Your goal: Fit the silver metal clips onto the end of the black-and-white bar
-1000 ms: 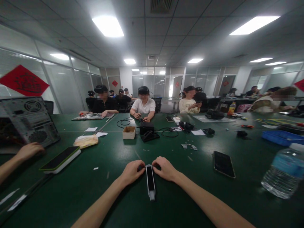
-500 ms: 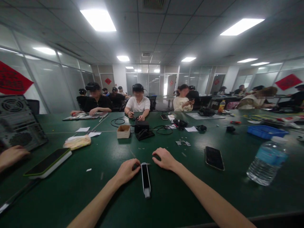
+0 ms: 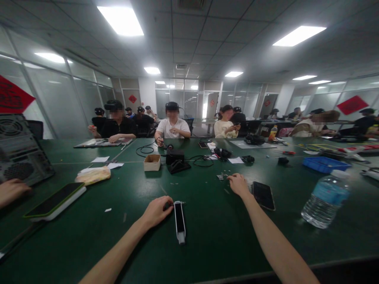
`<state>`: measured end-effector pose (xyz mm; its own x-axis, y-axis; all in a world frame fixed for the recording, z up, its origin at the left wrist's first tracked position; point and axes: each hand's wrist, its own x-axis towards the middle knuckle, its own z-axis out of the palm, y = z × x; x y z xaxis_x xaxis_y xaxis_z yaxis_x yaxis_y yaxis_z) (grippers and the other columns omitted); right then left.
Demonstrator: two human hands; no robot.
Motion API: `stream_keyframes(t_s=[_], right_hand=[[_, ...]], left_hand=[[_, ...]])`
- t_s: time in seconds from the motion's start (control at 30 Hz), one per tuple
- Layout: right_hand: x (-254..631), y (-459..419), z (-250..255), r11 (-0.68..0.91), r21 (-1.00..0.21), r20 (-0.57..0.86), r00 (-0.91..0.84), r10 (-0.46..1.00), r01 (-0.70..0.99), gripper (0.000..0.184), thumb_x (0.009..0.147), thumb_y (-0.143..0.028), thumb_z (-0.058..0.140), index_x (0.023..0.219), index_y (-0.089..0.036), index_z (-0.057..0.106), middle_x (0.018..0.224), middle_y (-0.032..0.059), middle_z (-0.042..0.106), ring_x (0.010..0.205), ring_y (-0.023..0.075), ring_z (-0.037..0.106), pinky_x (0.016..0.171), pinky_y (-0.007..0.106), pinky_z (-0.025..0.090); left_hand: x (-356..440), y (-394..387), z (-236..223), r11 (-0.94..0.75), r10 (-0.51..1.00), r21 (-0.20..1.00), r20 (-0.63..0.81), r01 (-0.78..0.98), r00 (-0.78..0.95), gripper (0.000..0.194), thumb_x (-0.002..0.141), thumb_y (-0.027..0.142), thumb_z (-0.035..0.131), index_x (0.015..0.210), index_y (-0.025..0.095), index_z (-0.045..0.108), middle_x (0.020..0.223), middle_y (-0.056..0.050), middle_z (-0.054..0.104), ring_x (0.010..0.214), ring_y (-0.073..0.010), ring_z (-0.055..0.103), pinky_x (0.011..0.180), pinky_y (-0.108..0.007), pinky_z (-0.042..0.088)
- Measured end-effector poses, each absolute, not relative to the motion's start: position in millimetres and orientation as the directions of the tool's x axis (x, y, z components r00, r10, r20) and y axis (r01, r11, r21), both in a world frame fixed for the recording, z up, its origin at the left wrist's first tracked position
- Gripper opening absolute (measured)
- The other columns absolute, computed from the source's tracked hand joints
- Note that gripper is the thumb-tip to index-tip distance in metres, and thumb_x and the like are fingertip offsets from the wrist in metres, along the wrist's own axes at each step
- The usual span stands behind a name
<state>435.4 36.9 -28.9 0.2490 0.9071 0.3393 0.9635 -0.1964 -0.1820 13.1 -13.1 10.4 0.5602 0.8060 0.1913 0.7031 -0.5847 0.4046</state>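
Note:
A narrow black-and-white device lies lengthwise on the green table in front of me. My left hand rests at its far left end with the fingers curled against it. My right hand is stretched out farther right, fingers bent down on the table beside a black phone and close to several small metal parts. What the right fingers touch is too small to make out.
A water bottle stands at right, a blue tray behind it. A green-edged phone, a wrapped packet and a computer case are at left, with another person's hand. A cardboard box and cables sit mid-table; people opposite.
My right hand left the device's end and reached forward and right to the spot beside the black phone. My left hand stayed on the device. The view shifted slightly right.

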Motion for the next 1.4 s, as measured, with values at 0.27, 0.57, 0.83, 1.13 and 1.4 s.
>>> stream_keyframes(t_s=[0.27, 0.57, 0.83, 1.13, 1.4], right_hand=[[434, 43, -36, -0.291, -0.174, 0.299, 0.332, 0.895, 0.941, 0.032, 0.091, -0.031, 0.042, 0.116, -0.03, 0.062, 0.122, 0.0093, 0.047, 0.111, 0.0288, 0.038, 0.089, 0.041, 0.032], [432, 47, -37, -0.286, -0.183, 0.335, 0.333, 0.881, 0.941, 0.028, 0.091, -0.029, 0.042, 0.101, -0.02, 0.066, 0.115, 0.0121, 0.051, 0.108, 0.0283, 0.039, 0.086, 0.04, 0.034], [422, 44, -31, -0.223, -0.196, 0.391, 0.284, 0.875, 0.955, 0.029, 0.093, -0.028, 0.038, 0.1, -0.011, 0.06, 0.111, 0.0161, 0.053, 0.104, 0.0292, 0.042, 0.084, 0.04, 0.036], [354, 35, -5, 0.162, -0.29, 0.365, -0.047, 0.93, 0.943, 0.026, 0.097, -0.028, 0.032, 0.092, -0.016, 0.055, 0.093, 0.009, 0.06, 0.081, 0.0174, 0.056, 0.071, 0.027, 0.042], [265, 1, -1, 0.466, -0.458, 0.245, -0.397, 0.885, 0.757, 0.023, 0.097, -0.028, 0.035, 0.09, -0.016, 0.053, 0.089, 0.0058, 0.06, 0.077, 0.0146, 0.055, 0.068, 0.025, 0.043]], left_hand=[[13, -12, 10, -0.587, 0.803, 0.404, 0.184, 0.701, 0.567, 0.021, 0.084, 0.033, 0.048, 0.096, 0.021, 0.06, 0.092, -0.003, 0.065, 0.08, -0.0176, 0.059, 0.073, -0.027, 0.046], [13, -13, 11, -0.58, 0.808, 0.407, 0.18, 0.705, 0.561, 0.02, 0.085, 0.032, 0.048, 0.097, 0.02, 0.06, 0.092, -0.003, 0.065, 0.079, -0.0171, 0.059, 0.075, -0.029, 0.046], [12, -14, 12, -0.584, 0.805, 0.406, 0.183, 0.703, 0.564, 0.021, 0.086, 0.032, 0.048, 0.098, 0.02, 0.06, 0.093, -0.002, 0.064, 0.08, -0.0164, 0.058, 0.076, -0.029, 0.046], [14, -18, 18, -0.575, 0.81, 0.416, 0.169, 0.704, 0.562, 0.021, 0.086, 0.032, 0.048, 0.097, 0.02, 0.06, 0.092, -0.003, 0.064, 0.081, -0.0166, 0.058, 0.076, -0.028, 0.046], [17, -22, 23, -0.562, 0.82, 0.397, 0.152, 0.726, 0.552, 0.02, 0.084, 0.03, 0.048, 0.095, 0.02, 0.061, 0.092, -0.003, 0.065, 0.081, -0.0174, 0.059, 0.075, -0.027, 0.046]])
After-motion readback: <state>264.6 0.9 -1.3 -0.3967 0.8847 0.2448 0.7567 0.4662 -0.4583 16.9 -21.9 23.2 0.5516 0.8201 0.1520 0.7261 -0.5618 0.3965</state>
